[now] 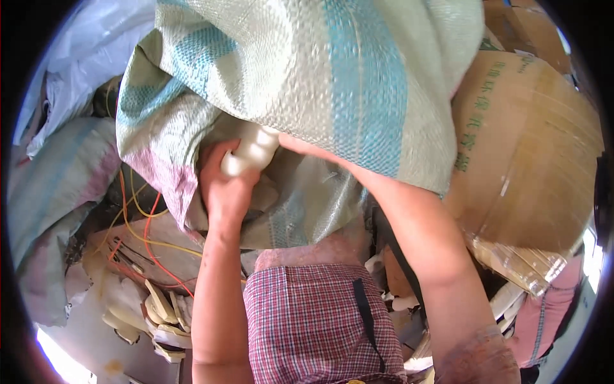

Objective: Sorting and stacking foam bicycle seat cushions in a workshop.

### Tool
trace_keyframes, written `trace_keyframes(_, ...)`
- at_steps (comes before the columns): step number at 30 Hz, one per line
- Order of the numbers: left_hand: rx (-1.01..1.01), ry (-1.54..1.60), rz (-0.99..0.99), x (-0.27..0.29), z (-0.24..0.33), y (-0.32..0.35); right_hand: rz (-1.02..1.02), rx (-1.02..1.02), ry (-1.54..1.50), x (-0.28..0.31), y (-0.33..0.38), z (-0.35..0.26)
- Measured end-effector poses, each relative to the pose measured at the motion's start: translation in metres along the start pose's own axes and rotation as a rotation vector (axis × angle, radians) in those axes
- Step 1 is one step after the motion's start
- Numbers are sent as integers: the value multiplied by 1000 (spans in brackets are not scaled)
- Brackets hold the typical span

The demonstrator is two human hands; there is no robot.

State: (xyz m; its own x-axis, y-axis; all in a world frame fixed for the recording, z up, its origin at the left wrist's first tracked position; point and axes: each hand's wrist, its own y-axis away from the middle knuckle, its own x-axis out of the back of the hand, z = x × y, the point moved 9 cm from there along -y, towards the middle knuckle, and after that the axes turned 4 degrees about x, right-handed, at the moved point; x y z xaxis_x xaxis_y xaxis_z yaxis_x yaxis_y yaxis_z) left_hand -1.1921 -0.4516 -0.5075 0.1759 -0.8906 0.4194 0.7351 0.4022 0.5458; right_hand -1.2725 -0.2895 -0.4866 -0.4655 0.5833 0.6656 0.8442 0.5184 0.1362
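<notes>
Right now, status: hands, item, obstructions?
Left hand gripping lumpy white item in mouth of striped woven sack. Right hand mostly hidden under sack's flap, grip unclear. Flap hangs low, blocking view inside.

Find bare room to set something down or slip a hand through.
Grey surface shows bare between the left sack and pale scraps. The open sack has a gap between the white pieces and its lower edge. Cords and scraps crowd beside the left forearm.
</notes>
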Motion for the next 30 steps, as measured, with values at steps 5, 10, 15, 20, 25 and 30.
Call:
trace_keyframes(5,91,459,-96,58,80,62,-26,25,296,121,6,-129)
trace_keyframes(10,-165,169,-245,89,215,137,167,-2,328,237,86,-216)
trace_keyframes(15,-737,-291,-471,78,383,260,498,-180,135,320,205,-260)
trace_keyframes(20,-1100,-832,-870,30,449,398,902,-331,26,341,332,-306)
trace_keyframes(25,-1570,-803,-1118,11,467,599,1355,-690,79,343,513,-385)
trace_keyframes(30,-2220,-512,-1562,24,408,821,1956,-931,236,274,685,-506)
